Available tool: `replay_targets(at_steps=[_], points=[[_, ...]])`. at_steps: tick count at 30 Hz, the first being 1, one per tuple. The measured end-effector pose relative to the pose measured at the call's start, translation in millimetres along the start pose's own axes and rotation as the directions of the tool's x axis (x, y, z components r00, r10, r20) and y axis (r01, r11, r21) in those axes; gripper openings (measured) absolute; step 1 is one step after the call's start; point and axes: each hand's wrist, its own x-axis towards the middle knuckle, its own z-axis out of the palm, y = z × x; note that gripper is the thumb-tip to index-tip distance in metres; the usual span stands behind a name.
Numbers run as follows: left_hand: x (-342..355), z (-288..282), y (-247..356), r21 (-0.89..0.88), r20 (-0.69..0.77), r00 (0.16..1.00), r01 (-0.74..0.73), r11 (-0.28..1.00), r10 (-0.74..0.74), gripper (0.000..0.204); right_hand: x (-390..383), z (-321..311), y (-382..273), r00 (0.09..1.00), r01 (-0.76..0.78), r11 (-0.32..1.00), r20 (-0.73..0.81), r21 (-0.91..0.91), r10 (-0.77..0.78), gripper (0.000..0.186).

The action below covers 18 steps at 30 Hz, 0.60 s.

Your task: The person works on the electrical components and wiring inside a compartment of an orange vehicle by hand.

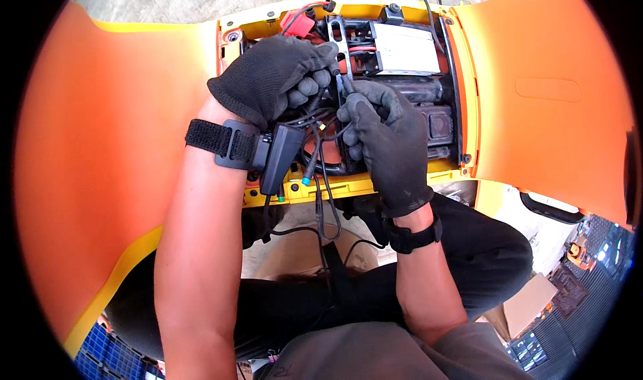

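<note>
Both hands wear black gloves and meet over an open bay in an orange and yellow vehicle body. My left hand is closed, its thumb and forefinger pinching a small black cable connector. Just beside it, my right hand is closed on a second black cable connector, whose tip points at the first. Whether the two ends touch cannot be made out. Below the hands hangs a bundle of thin black cables, among them a blue-tipped plug and a green-tipped plug.
A silver box sits in the bay's right part, near a red connector cover. Large orange panels flank the bay. A black device is strapped to my left wrist. A cardboard box lies at lower right, a blue crate at lower left.
</note>
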Motion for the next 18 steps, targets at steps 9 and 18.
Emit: replay_targets(at_steps=[9,18], points=[[12,-13,27,-0.43,0.271,0.848,0.531,0.73,-0.456,0.037,3,0,2,1.0,0.013,0.998,-0.011,-0.054,-0.013,0.024],[14,-13,27,-0.526,0.329,0.784,0.615,0.587,-0.527,0.039,5,-1,7,0.996,0.089,0.99,-0.014,-0.108,-0.091,0.022]])
